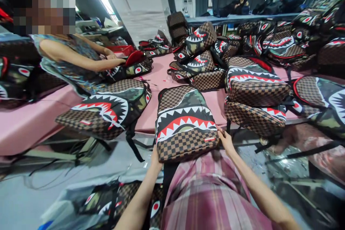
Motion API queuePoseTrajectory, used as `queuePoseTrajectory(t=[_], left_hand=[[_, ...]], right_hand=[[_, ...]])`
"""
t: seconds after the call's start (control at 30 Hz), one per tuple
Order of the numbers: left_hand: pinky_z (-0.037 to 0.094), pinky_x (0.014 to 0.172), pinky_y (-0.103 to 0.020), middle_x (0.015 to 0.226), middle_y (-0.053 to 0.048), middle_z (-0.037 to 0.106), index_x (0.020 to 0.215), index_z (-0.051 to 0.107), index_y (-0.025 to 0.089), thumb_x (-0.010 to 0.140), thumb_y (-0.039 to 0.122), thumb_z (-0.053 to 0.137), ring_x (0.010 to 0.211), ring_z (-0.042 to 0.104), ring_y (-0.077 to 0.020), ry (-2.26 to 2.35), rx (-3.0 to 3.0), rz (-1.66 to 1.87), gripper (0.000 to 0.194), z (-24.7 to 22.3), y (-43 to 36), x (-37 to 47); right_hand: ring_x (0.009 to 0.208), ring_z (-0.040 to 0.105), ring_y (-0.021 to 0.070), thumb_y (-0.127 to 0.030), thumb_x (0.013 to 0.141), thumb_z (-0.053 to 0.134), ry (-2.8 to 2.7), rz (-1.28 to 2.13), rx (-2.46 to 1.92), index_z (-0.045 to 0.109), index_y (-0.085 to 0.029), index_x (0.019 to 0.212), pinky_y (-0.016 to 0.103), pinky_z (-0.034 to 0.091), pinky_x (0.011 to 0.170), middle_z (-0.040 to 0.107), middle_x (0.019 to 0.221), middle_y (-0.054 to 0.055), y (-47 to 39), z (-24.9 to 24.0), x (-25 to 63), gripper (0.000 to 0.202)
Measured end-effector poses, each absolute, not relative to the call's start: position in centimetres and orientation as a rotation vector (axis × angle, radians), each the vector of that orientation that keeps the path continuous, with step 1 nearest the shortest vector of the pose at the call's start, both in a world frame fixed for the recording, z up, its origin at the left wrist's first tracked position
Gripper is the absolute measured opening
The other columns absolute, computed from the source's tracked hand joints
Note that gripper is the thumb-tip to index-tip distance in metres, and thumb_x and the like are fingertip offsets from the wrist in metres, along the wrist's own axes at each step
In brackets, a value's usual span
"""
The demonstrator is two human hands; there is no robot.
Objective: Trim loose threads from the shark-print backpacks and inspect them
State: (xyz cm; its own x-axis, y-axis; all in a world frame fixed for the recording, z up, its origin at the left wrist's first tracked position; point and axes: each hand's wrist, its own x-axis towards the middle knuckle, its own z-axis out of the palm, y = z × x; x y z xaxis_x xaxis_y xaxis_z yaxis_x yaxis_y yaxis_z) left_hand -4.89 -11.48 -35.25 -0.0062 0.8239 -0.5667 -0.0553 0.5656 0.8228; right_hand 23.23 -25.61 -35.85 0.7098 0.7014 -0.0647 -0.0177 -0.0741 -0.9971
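Observation:
A brown-and-black checkered backpack [185, 124] with a camouflage patch and a red-and-white shark mouth lies in front of me, its lower end toward my lap. At its lower left side my left hand [155, 156] grips the edge, the fingers mostly hidden by the bag. My right hand [225, 141] holds the lower right side, close to a small red-and-white label [209, 139]. A small dark object shows by the right fingers, too small to name. The backpack rests partly on the pink tabletop [159, 73].
Left of me lies another shark-mouth backpack [107, 106], straps hanging over the table edge. Stacked backpacks [256, 79] stand at the right, with more piled behind. A co-worker [72, 54] at the left handles an opened bag. Below, bags lie in clear plastic [67, 197].

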Motion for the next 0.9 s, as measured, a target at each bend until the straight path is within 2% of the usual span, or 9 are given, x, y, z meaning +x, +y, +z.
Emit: queuePoseTrajectory(t=[0.13,0.3,0.37,0.43,0.5,0.6,0.7,0.8,0.9], left_hand=[[0.05,0.088,-0.032,0.109,-0.011,0.067,0.117,0.057,0.016,0.093,0.046,0.033,0.099,0.064,-0.0201,1.367,0.649,0.745,0.046,-35.8,-13.0,-7.1],[0.045,0.092,-0.043,0.119,-0.014,0.061,0.113,0.06,0.019,0.087,0.046,0.046,0.11,0.058,-0.0282,1.504,0.653,0.515,0.04,-36.7,-14.3,-10.2],[0.04,0.099,-0.043,0.129,-0.012,0.055,0.113,0.057,0.021,0.083,0.038,0.053,0.119,0.051,-0.0283,1.648,0.832,0.574,0.035,-36.1,-14.0,-10.8],[0.031,0.106,-0.041,0.132,-0.009,0.051,0.113,0.056,0.022,0.08,0.03,0.056,0.126,0.043,-0.0261,1.703,1.182,0.781,0.035,-34.6,-13.5,-10.2],[0.026,0.109,-0.037,0.125,-0.008,0.055,0.107,0.059,0.022,0.078,0.028,0.057,0.123,0.044,-0.0247,1.571,1.566,0.938,0.03,-32.7,-13.2,-8.2],[0.033,0.104,-0.037,0.105,-0.008,0.063,0.094,0.064,0.022,0.081,0.026,0.053,0.108,0.052,-0.0244,1.235,1.94,0.915,0.018,-30.7,-13.1,-2.9],[0.04,0.095,-0.035,0.102,-0.008,0.064,0.098,0.063,0.021,0.085,0.022,0.046,0.101,0.054,-0.0224,1.015,2.115,0.765,0.021,-30.6,-13.1,3.2],[0.041,0.089,-0.032,0.101,-0.008,0.063,0.105,0.059,0.019,0.087,0.018,0.042,0.097,0.055,-0.0202,0.985,2.2,0.631,0.025,-31.3,-12.5,7.8],[0.041,0.079,-0.03,0.093,-0.006,0.063,0.103,0.057,0.019,0.089,0.022,0.042,0.087,0.058,-0.0182,1.104,2.224,0.513,0.021,-31.4,-11.4,10.3]], right_hand=[[0.105,0.06,0.0243,-0.051,0.072,0.06,-0.693,0.727,-1.554,0.068,-0.015,0.106,0.038,0.045,0.093,0.067,0.111,0.01,-28.0,-36.1,21.9,0.049],[0.09,0.066,0.0271,-0.044,0.075,0.06,-1.005,0.734,-1.842,0.072,-0.017,0.093,0.041,0.05,0.082,0.072,0.095,0.01,-29.4,-34.6,23.2,0.034],[0.095,0.063,0.0261,-0.036,0.075,0.063,-1.213,0.584,-1.921,0.068,-0.022,0.105,0.038,0.05,0.081,0.068,0.107,0.008,-27.9,-33.5,23.6,0.033],[0.096,0.062,0.0231,-0.027,0.079,0.059,-1.53,0.386,-2.017,0.06,-0.027,0.12,0.031,0.05,0.074,0.061,0.119,0.007,-25.4,-32.5,23.7,0.041],[0.087,0.064,0.0197,-0.021,0.084,0.052,-1.799,0.266,-2.085,0.057,-0.027,0.123,0.025,0.046,0.062,0.06,0.117,0.008,-22.8,-31.9,23.6,0.04],[0.082,0.063,0.0172,-0.016,0.089,0.042,-1.953,0.188,-2.137,0.056,-0.022,0.122,0.022,0.039,0.055,0.062,0.109,0.009,-20.6,-31.6,23.8,0.036],[0.078,0.063,0.0171,-0.016,0.09,0.041,-1.933,0.149,-2.237,0.057,-0.019,0.118,0.023,0.036,0.054,0.063,0.105,0.01,-20.7,-31.4,24.0,0.033],[0.072,0.063,0.0171,-0.016,0.088,0.045,-1.886,0.185,-2.343,0.059,-0.02,0.111,0.024,0.036,0.054,0.063,0.102,0.009,-21.7,-31.5,24.1,0.028],[0.076,0.064,0.0186,-0.015,0.086,0.046,-1.8,0.268,-2.305,0.059,-0.02,0.109,0.025,0.039,0.058,0.064,0.102,0.009,-21.9,-32.1,24.2,0.026]])
